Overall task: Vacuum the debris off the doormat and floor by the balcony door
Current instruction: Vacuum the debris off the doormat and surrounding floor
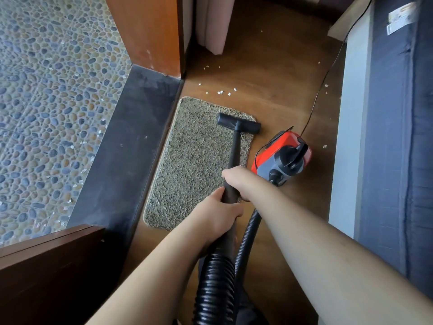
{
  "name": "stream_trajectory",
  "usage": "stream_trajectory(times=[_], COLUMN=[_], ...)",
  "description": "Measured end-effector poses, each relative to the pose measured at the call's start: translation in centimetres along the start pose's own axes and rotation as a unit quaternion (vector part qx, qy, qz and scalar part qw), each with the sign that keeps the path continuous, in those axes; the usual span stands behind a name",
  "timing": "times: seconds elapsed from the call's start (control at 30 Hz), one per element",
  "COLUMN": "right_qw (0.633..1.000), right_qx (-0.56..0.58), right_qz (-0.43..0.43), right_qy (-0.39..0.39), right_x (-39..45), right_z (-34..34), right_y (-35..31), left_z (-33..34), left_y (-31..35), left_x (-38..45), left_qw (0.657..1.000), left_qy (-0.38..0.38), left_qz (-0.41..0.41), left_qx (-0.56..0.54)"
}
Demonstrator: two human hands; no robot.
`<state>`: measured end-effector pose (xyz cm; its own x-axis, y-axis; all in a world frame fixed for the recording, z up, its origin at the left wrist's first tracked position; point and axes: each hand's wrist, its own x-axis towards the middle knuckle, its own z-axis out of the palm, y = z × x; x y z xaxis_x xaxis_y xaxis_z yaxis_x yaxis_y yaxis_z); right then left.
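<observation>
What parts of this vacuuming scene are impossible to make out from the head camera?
- Right hand: its fingers wrap behind the wand, out of sight.
- Nozzle: its underside is pressed into the doormat, so any debris beneath is hidden.
- Power cord: runs off the top edge; no plug visible.
- White flecks on the floor: too small to identify.
- Hose: cut off by the bottom edge.

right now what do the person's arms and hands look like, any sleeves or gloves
Both arms are bare as far up as the frame shows: no sleeves visible, no gloves. The left hand and right hand show no rings, watch or bracelets in this view.
</observation>
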<state>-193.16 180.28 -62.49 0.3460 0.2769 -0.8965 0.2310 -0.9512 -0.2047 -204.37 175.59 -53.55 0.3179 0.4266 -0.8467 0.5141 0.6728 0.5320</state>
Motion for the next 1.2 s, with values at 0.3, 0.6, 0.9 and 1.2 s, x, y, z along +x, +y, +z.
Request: stream_trajectory(times=[0.3, 0.6, 0.9, 1.2], right_qw=[1.0, 0.999, 0.999, 0.996], right_qx=[-0.01, -0.011, 0.007, -0.04], right_qz=[0.003, 0.021, -0.032, -0.047], right_qy=[-0.014, -0.026, -0.04, 0.066], right_x=[-1.7, -3.1, -4.9, -3.0], right_z=[1.7, 4.3, 5.3, 4.7], right_y=[2.0, 4.0, 6.9, 5.0], left_z=[-0.2, -0.3, -0.2, 0.2], left_y=[-2.0, -4.6, -6.9, -6.2], left_x=[-1.9, -4.2, -6.6, -5.8], left_qw=[0.999, 0.999, 0.999, 0.997], left_qy=[-0.009, -0.006, 0.002, 0.031], left_qz=[-0.005, -0.007, 0.002, 0.049], left_qx=[0.032, 0.037, 0.043, 0.053])
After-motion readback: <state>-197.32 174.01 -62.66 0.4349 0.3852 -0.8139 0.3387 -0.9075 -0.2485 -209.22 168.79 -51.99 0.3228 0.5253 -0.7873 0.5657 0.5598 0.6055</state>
